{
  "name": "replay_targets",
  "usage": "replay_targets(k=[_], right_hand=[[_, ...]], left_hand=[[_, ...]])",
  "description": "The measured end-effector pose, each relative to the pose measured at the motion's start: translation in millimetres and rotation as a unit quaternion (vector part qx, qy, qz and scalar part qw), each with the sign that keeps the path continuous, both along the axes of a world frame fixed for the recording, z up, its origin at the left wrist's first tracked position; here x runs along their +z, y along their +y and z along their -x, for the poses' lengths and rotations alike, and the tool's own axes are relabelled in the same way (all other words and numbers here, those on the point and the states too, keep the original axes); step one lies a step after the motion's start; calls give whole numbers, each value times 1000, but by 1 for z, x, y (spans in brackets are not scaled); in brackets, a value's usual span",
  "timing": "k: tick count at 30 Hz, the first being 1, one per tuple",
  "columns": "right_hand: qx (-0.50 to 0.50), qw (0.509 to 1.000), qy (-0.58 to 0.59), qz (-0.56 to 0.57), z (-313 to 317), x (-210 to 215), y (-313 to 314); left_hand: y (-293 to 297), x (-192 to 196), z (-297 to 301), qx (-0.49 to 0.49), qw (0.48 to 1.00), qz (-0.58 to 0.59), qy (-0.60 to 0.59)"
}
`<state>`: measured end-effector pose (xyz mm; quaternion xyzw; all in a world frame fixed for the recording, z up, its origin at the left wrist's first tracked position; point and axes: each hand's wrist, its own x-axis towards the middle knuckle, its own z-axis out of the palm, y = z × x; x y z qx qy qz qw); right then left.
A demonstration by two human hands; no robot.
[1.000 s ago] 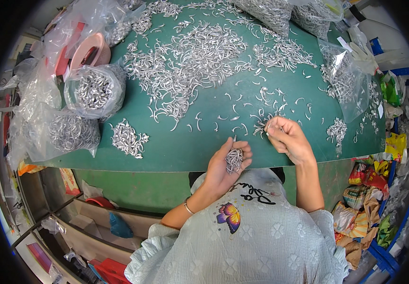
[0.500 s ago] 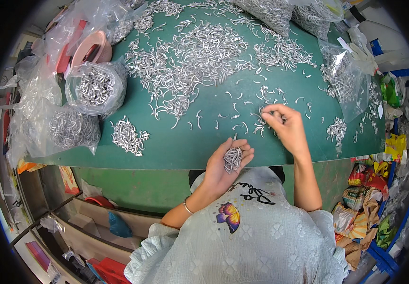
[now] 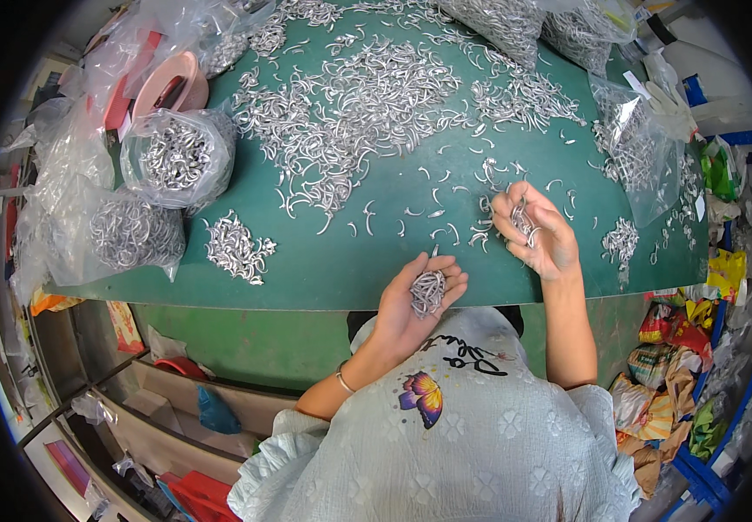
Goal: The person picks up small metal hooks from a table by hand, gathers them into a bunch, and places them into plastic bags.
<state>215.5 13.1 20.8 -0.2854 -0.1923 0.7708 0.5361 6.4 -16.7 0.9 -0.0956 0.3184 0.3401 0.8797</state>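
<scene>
My left hand [image 3: 399, 306] is cupped palm up at the table's near edge, fingers curled around a heap of small curved metal pieces [image 3: 428, 294]. To its right, my right hand [image 3: 557, 250] is raised over the table with its palm turned up. Several more curved metal pieces [image 3: 524, 223] lie between its bent fingers and palm. Just left of that hand, loose pieces [image 3: 480, 233] of the same silvery kind are scattered on the green tabletop [image 3: 350, 274]. A big spread pile of curved pieces [image 3: 376, 91] covers the table's middle and far part.
On the left stand an open plastic bag of pieces [image 3: 177, 158], another filled bag [image 3: 137, 233] and a pink container [image 3: 186, 83]. Small heaps lie at left [image 3: 238, 250] and right [image 3: 621, 239]. A clear bag [image 3: 641, 157] rests at the right edge.
My right hand has lifted off the scattered pieces, moved slightly right and turned palm up, showing curved metal pieces in it. My left hand has stayed in place with its heap.
</scene>
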Motion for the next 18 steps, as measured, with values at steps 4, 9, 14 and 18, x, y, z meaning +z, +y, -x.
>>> replay_targets(k=[4,9,14,18], right_hand=[[22,909,-410,-69,7,2,-4],[34,611,-762,-213,23,-6,-5],[76,686,-710,-138,22,1,4],[-17,953,-295,-67,-8,-2,0]], left_hand=[[-2,-2,1,7,1000,-1,-9],[-3,-6,2,0,1000,-12,-11],[-4,-9,4,10,1000,-10,-20],[-3,-7,5,20,999,-21,-31]])
